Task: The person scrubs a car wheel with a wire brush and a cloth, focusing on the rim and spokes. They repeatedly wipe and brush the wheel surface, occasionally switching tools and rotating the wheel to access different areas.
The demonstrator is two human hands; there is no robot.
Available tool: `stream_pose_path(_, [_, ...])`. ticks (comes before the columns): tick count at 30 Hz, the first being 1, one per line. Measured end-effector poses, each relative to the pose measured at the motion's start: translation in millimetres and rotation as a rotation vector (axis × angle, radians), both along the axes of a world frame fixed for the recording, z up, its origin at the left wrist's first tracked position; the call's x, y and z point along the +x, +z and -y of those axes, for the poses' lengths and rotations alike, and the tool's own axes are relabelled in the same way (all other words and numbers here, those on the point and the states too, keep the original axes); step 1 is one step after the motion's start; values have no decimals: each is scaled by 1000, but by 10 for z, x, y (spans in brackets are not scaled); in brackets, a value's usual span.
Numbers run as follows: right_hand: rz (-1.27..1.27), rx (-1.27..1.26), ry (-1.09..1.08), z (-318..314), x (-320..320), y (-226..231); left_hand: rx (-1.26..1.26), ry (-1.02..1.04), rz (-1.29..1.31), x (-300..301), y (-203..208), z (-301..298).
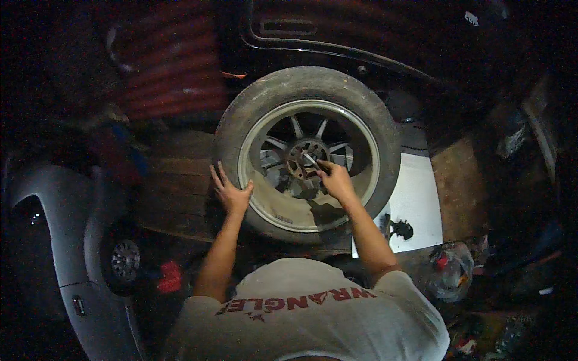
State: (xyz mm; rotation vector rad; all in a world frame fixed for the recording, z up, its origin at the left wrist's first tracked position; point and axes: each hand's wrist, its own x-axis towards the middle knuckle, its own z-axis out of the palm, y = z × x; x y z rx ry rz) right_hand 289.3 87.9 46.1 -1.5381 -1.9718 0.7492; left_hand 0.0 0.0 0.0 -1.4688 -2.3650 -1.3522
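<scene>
A car wheel [301, 228] with a worn black tyre [367, 102] lies flat in the middle, its hollow inner side facing up. Deep inside it, spokes run to a rusty brown hub centre [299, 169]. My left hand [232, 194] rests on the tyre's left sidewall with fingers spread, the thumb near the rim's lip. Reaching into the rim, my right hand [333, 179] is closed around a slim, pale-tipped tool [309, 157], whose tip is at the hub centre. Its exact kind is too small to make out.
Under the wheel are brown wooden boards [180, 174] and a white sheet [418, 192] bearing a dark object [400, 228]. A grey car [72, 240] stands at the left. Dark red corrugated sheet [174, 60] lies far left. A clear plastic bag [451, 274] sits at the near right.
</scene>
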Motion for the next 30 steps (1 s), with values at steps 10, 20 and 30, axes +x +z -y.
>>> stream_pose_path(10, [230, -17, -87, -93, -329, 115, -11, 20, 12, 146, -45, 2])
stream_pose_path(20, [164, 13, -27, 124, 97, 342, -12, -12, 82, 122, 22, 22])
stream_pose_path(30, [370, 102, -121, 19, -426, -55, -1, -39, 48, 128, -40, 87])
